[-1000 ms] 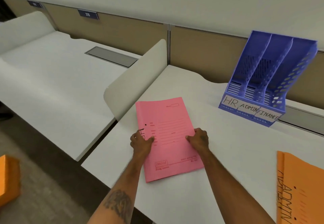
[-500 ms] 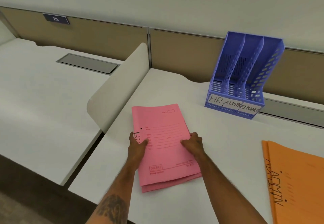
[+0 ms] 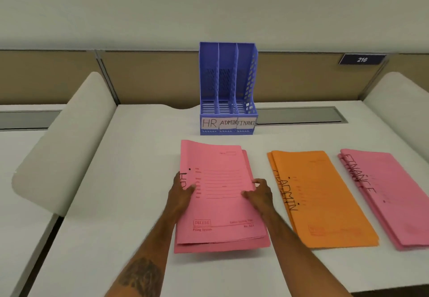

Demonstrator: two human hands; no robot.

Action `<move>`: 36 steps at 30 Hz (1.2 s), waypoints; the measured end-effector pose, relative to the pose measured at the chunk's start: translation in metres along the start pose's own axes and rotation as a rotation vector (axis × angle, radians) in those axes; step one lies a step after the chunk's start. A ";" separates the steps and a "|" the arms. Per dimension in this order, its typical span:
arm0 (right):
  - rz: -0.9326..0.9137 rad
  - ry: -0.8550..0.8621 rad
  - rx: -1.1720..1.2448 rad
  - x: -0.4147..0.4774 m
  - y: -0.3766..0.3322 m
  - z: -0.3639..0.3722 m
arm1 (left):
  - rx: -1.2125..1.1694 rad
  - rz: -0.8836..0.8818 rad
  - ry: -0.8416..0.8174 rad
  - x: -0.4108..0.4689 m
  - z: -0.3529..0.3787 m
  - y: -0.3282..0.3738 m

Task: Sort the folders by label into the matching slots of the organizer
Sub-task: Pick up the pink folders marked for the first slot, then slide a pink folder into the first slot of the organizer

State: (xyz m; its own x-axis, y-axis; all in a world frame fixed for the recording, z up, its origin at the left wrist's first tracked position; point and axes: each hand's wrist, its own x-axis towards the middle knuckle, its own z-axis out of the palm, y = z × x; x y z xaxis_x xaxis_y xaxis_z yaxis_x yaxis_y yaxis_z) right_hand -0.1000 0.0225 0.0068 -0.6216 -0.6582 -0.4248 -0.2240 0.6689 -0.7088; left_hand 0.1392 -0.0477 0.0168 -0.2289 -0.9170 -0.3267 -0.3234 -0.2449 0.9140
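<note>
Now, with my left grip point(image 3: 182, 192) and right grip point(image 3: 260, 194) pinching the side edges of the HR folders point(image 3: 222, 206) on the table point(image 3: 139, 180) in front of the organizer point(image 3: 228, 83), I should square the stack, then lift it level into the HR slot point(image 3: 209, 87).

- HR folders point(image 3: 222, 194): matt pink card paper.
- ADMIN folders point(image 3: 325, 199): matt orange card paper.
- organizer point(image 3: 228, 87): blue perforated plastic, with white paper labels.
- tabletop point(image 3: 130, 180): smooth, matt white laminate.
</note>
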 end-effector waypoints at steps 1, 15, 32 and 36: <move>-0.013 0.010 0.009 0.000 0.006 -0.005 | 0.039 0.004 0.002 -0.004 0.009 0.003; -0.051 -0.041 -0.237 0.000 0.051 -0.027 | 0.416 -0.153 0.102 -0.010 0.060 -0.008; -0.123 -0.085 -0.267 -0.022 0.048 -0.024 | 0.386 -0.101 0.209 -0.046 0.065 -0.020; -0.123 -0.138 -0.259 -0.021 0.046 -0.031 | 0.142 -0.076 0.164 -0.052 0.066 0.003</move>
State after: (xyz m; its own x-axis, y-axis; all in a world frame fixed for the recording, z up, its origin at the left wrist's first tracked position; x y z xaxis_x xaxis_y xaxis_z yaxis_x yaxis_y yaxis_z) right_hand -0.1203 0.0784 0.0007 -0.4740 -0.7685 -0.4297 -0.4859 0.6353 -0.6002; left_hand 0.0899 0.0197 0.0207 -0.0501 -0.9393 -0.3394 -0.4622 -0.2795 0.8416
